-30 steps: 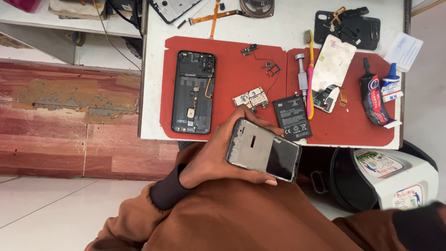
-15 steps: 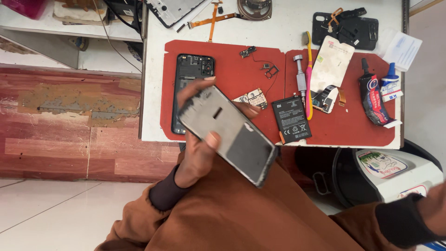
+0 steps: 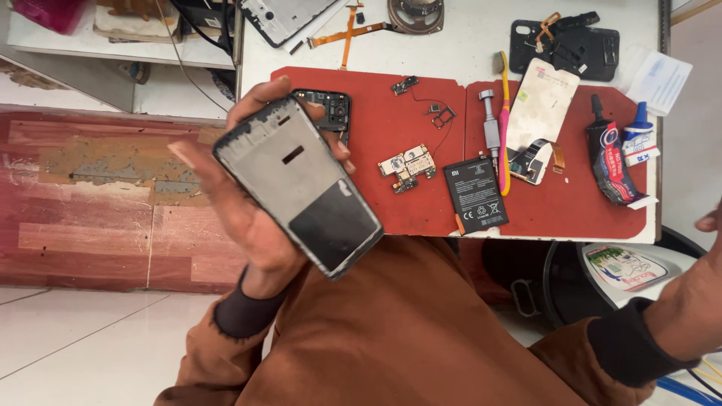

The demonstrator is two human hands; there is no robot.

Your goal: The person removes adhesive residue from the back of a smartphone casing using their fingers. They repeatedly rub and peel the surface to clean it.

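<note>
My left hand grips a bare phone frame, grey inside with a dark lower patch, held up close to the camera and tilted. It partly hides the opened black phone body lying on the red mat. My right hand is at the far right edge, mostly out of frame, away from the table; nothing shows in it. On the mat lie a small circuit board, a black battery, a metal screwdriver and a pink-yellow toothbrush.
A white phone back panel, a glue tube and a small blue-capped bottle lie at the mat's right. A black case, flex cables and another frame sit on the white table. A bin stands below.
My left hand has lifted the phone frame up and to the left, closer to the camera, and turned it. My right arm has swung in at the right edge.
</note>
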